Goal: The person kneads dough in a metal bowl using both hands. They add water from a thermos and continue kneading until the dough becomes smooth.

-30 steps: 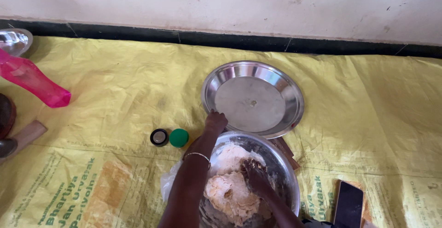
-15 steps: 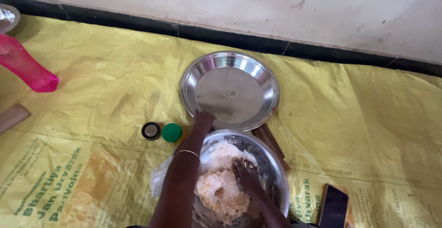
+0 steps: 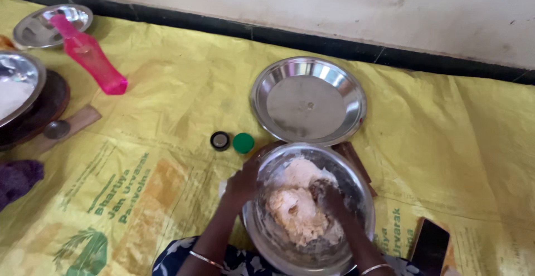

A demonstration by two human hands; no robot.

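1. My left hand grips the left rim of the steel bowl, fingers closed on it.
2. My right hand presses into the dough inside the bowl, fingers curled and floury.
3. An empty steel plate lies just behind the bowl.
4. A green cap and a black ring lie near my left hand.
5. A pink bottle lies well apart to the left; a dark phone lies to the right.
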